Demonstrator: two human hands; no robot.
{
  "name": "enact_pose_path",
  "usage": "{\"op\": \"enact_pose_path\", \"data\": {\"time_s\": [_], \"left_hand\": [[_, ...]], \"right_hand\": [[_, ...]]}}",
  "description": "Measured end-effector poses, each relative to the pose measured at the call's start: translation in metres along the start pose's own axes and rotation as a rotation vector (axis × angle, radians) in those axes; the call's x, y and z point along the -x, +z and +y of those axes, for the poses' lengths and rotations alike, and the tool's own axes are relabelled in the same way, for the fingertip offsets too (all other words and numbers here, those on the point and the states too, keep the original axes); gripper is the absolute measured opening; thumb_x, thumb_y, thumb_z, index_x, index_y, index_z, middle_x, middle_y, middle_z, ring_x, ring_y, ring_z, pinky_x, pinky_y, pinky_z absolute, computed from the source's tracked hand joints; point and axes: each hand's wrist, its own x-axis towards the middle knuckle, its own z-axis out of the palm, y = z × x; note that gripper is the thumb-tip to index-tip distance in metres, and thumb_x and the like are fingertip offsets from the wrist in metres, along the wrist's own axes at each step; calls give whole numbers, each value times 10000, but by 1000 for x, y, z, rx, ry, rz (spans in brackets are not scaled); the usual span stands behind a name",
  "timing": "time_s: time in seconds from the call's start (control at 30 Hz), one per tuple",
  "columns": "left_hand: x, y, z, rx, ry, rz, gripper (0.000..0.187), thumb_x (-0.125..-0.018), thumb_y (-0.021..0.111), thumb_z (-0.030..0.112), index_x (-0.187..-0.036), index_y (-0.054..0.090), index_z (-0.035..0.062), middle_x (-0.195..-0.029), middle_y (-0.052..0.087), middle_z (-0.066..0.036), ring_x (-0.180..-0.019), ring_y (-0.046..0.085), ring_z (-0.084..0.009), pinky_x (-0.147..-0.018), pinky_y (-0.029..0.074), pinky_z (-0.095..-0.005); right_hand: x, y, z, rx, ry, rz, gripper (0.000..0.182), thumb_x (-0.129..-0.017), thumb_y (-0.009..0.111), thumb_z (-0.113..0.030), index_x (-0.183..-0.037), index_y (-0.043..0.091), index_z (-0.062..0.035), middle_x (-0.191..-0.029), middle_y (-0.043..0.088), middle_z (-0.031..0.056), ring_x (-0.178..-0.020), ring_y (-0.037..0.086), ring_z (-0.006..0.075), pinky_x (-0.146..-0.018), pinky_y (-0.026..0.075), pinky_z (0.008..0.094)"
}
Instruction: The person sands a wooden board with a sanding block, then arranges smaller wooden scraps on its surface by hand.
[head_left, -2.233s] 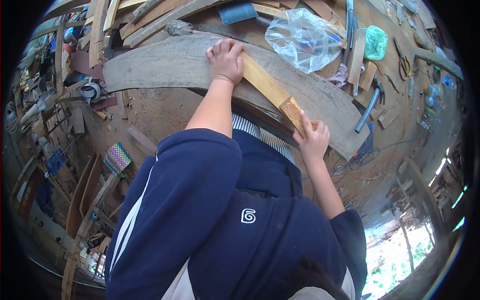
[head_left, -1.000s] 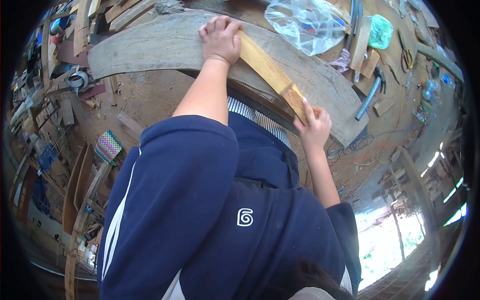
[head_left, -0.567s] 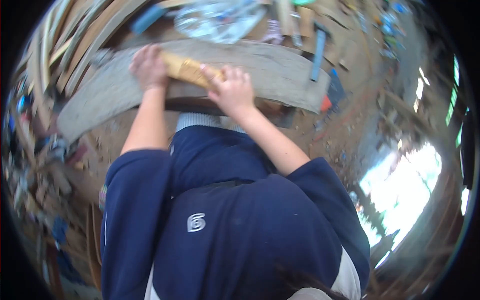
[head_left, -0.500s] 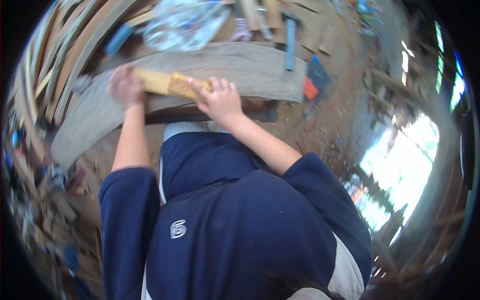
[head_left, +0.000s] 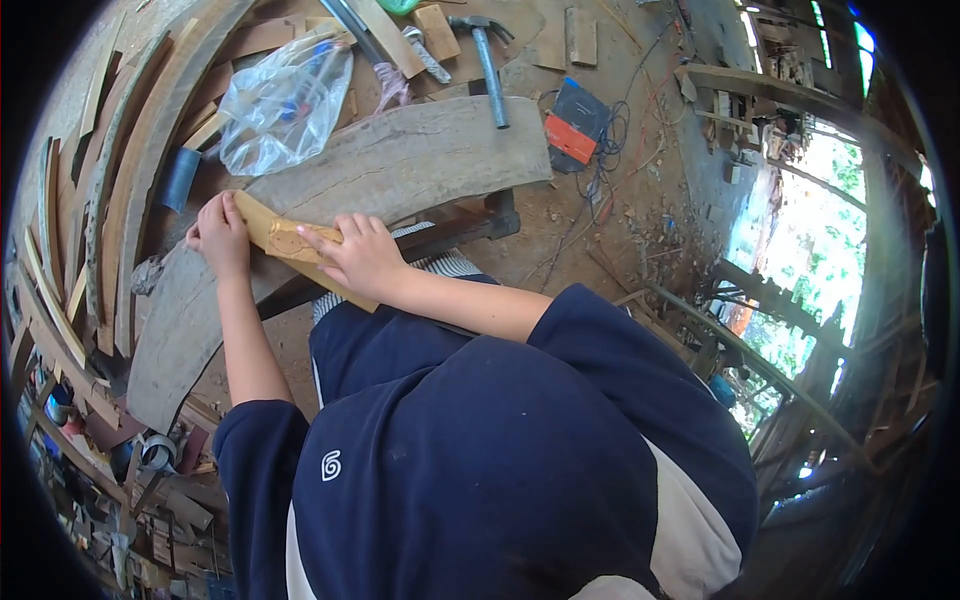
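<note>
My left hand (head_left: 219, 236) is closed around the upper left end of a flat, light yellow wooden strip (head_left: 255, 215). The strip slants down to the right across the edge of a weathered plank bench (head_left: 410, 165) to my lap. Bent over the strip's middle is a creased, yellow-brown sheet that looks like sandpaper (head_left: 290, 240). My right hand (head_left: 362, 258) grips this sheet against the wood, its index finger stretched along the top and the other fingers curled. The underside of the strip and my right thumb are hidden.
A hammer (head_left: 488, 75) lies with its handle on the bench's far edge. Beyond the bench are a clear plastic bag (head_left: 285, 105) and wood offcuts. A black-and-orange box (head_left: 575, 125) sits near tangled cords. Long curved boards (head_left: 150, 150) are stacked at the left.
The view has shifted and become sharper. Both hands and the wooden strip now appear lower in view, and the strip slants more steeply. My right hand and the sheet are nearer to my left hand.
</note>
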Motion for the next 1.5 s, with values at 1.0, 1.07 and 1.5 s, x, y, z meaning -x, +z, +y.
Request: {"op": "enact_pose_path", "data": {"time_s": [1.0, 1.07, 1.5], "left_hand": [[35, 12, 30, -50, -254, 208, 570, -1061, 250, 400, -1566, 353, 158, -1643, 355, -45, -1516, 318, -276, -1204, 143, -548], [33, 13, 31, -50, -269, 219, 570, -1061, 252, 407, -1568, 356, 167, -1632, 374, -43, -1511, 329, -257, -1205, 143, -545], [32, 14, 31, -53, -313, 169, 569, -1051, 258, 412, -1565, 353, 187, -1604, 410, -35, -1507, 325, -231, -1202, 127, -530]], "right_hand": [[-15, 5, -5, 66, 31, 79, 769, -869, 707, -287, -1571, 392, -293, -1161, 540, 147, -996, 530, 318, -831, 438, 435], [14, -7, 8, 75, 20, -5, 768, -877, 700, -283, -1574, 381, -319, -1133, 548, 147, -973, 526, 312, -812, 424, 419], [-84, 17, -31, 45, 60, -25, 711, -881, 640, -245, -1546, 421, -367, -1192, 580, 180, -987, 540, 324, -851, 414, 459]]}}
